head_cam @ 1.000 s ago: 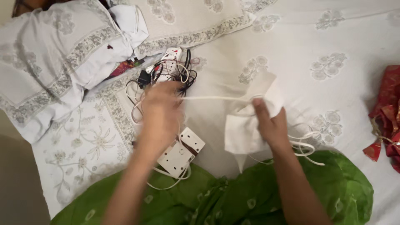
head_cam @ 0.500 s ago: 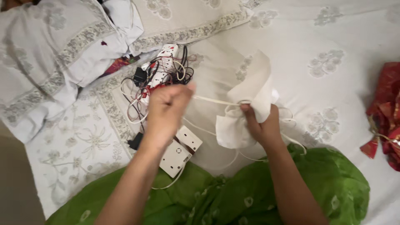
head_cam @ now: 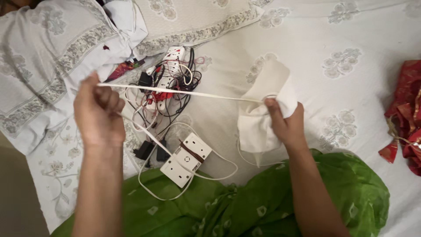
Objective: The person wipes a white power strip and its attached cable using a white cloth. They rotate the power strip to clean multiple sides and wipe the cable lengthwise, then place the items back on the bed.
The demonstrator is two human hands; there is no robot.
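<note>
The left hand (head_cam: pixel 98 112) and the right hand (head_cam: pixel 285 125) pinch a light, limp cable (head_cam: pixel 184 92) taut between their fingers, the right's through a soft cloth (head_cam: pixel 263 109).

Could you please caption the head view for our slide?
Left hand pulls a flat white cable taut through a white cloth in the right hand.

power strip w/ tangled wires (head_cam: pixel 173 72) | red cloth (head_cam: pixel 408 118) | pillow (head_cam: pixel 44 57) | green garment (head_cam: pixel 263 206)
</note>
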